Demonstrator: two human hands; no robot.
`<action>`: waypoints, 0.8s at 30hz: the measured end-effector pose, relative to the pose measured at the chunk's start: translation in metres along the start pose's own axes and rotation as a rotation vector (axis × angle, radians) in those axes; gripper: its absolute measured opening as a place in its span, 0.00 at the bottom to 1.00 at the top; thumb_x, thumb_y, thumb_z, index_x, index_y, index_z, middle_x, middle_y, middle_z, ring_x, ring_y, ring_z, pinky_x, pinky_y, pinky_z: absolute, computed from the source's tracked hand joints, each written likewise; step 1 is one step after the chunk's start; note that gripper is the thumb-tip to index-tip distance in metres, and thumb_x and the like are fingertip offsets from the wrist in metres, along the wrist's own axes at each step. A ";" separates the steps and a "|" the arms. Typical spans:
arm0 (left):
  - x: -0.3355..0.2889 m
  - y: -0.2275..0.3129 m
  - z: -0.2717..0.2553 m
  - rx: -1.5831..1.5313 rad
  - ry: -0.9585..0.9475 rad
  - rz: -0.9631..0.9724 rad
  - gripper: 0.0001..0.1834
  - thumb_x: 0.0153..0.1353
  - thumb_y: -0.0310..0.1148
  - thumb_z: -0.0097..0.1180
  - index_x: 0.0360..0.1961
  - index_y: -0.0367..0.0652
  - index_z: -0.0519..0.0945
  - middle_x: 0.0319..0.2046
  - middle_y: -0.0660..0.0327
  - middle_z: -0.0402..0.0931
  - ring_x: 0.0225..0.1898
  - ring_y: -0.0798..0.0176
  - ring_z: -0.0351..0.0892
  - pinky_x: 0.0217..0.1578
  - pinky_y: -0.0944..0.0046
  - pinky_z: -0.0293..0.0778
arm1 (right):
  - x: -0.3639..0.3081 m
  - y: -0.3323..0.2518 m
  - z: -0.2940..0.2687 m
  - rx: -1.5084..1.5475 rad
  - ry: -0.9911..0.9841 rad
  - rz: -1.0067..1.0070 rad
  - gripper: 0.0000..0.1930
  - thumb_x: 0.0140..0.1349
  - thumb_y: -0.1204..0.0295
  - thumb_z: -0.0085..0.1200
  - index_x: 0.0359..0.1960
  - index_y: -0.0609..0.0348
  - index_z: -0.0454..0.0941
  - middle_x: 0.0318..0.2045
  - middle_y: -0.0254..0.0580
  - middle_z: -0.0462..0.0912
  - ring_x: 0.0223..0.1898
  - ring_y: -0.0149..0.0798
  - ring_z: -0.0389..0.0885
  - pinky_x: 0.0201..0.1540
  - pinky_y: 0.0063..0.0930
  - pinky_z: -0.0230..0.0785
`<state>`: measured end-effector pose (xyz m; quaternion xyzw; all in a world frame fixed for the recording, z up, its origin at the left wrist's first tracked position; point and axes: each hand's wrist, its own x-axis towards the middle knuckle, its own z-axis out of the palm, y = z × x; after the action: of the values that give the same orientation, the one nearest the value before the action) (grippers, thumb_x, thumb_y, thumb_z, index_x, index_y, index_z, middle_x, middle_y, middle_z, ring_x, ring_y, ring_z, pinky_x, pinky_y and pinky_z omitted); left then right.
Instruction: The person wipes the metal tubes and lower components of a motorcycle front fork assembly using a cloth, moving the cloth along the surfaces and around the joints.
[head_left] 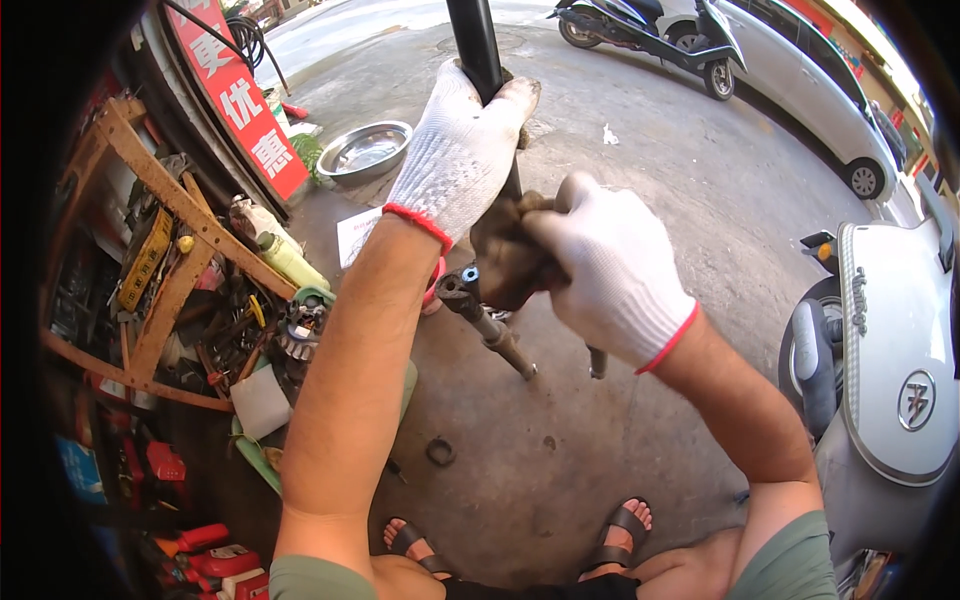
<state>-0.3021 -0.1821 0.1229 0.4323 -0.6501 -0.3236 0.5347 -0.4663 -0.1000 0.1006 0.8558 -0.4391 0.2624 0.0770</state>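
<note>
Left hand (455, 150) in a white knit glove is wrapped tight round the black metal fork tube (478, 45) at top centre; right hand (600, 265) is clamped on a grimy brown rag (505, 255) mid-frame; I'd keep that top grip firm and twist the rag slowly.

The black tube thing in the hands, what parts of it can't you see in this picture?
Head view only:
- The black tube: its top is cut off by the upper edge.
- Its middle: hidden under the left hand and a dirty brown rag.
- What the right hand grips: covered by the glove and rag.
- The small ring on the floor: too small to tell what it is.
</note>
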 end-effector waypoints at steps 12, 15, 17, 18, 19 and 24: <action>0.007 -0.007 -0.002 -0.058 0.092 0.032 0.18 0.69 0.42 0.61 0.43 0.37 0.72 0.28 0.60 0.78 0.30 0.68 0.79 0.32 0.65 0.75 | 0.001 0.016 0.005 0.373 -0.119 0.068 0.10 0.56 0.74 0.62 0.40 0.61 0.84 0.37 0.52 0.83 0.34 0.53 0.84 0.40 0.43 0.77; 0.010 -0.009 0.001 -0.079 0.103 0.015 0.13 0.69 0.40 0.64 0.39 0.41 0.78 0.28 0.64 0.79 0.30 0.70 0.76 0.36 0.66 0.73 | 0.002 0.049 -0.016 0.654 0.055 0.300 0.15 0.61 0.76 0.53 0.48 0.59 0.87 0.33 0.46 0.86 0.35 0.38 0.82 0.40 0.33 0.75; 0.009 -0.007 0.000 -0.078 0.128 0.023 0.13 0.70 0.40 0.64 0.39 0.40 0.79 0.27 0.65 0.79 0.29 0.70 0.76 0.35 0.66 0.73 | 0.003 0.078 -0.022 0.819 0.188 0.403 0.16 0.63 0.77 0.51 0.49 0.63 0.86 0.35 0.41 0.86 0.35 0.30 0.80 0.38 0.28 0.73; 0.010 -0.013 -0.003 -0.095 0.118 0.029 0.13 0.70 0.39 0.63 0.39 0.40 0.79 0.27 0.64 0.79 0.28 0.70 0.77 0.33 0.66 0.75 | 0.001 0.093 -0.021 0.847 0.262 0.389 0.15 0.63 0.77 0.50 0.49 0.65 0.85 0.36 0.39 0.86 0.35 0.26 0.79 0.37 0.27 0.73; 0.011 -0.015 -0.006 -0.101 0.124 0.028 0.12 0.70 0.38 0.63 0.39 0.40 0.79 0.27 0.64 0.79 0.28 0.70 0.78 0.33 0.67 0.76 | -0.001 0.103 -0.020 0.904 0.244 0.398 0.16 0.64 0.75 0.52 0.51 0.66 0.83 0.36 0.40 0.87 0.34 0.29 0.80 0.38 0.28 0.74; 0.016 -0.025 -0.017 -0.204 0.095 0.023 0.12 0.70 0.37 0.64 0.37 0.38 0.80 0.25 0.63 0.79 0.26 0.69 0.79 0.30 0.67 0.77 | -0.026 0.148 0.012 0.398 0.097 0.638 0.13 0.66 0.71 0.51 0.47 0.67 0.80 0.35 0.46 0.85 0.37 0.34 0.83 0.42 0.30 0.76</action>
<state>-0.2815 -0.2066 0.1115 0.3832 -0.5926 -0.3611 0.6096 -0.5914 -0.1751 0.0620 0.6608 -0.6198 0.3937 -0.1555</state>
